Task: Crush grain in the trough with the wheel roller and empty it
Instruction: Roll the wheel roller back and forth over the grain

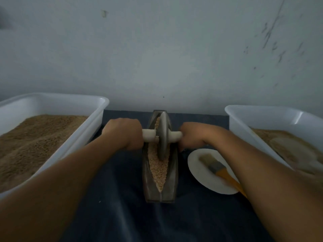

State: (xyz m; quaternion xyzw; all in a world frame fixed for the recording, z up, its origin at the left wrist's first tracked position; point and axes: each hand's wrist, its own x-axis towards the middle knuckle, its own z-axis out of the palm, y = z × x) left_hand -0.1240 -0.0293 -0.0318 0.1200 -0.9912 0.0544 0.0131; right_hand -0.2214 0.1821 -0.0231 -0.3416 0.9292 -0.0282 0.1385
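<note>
A narrow grey metal trough (173, 182) lies lengthwise on the dark cloth, pointing away from me. Pale grain (158, 170) fills its groove. The grey wheel roller (163, 137) stands upright in the groove, past the middle toward the far end. A pale wooden axle runs through the wheel. My left hand (125, 132) grips the axle's left end and my right hand (191, 136) grips its right end.
A white tub (90, 126) with brown grain stands at the left. A second white tub (244, 117) with paler ground grain stands at the right. Near the trough's right side a white plate (195, 163) carries a brush (216, 167) with an orange handle. A grey wall rises behind.
</note>
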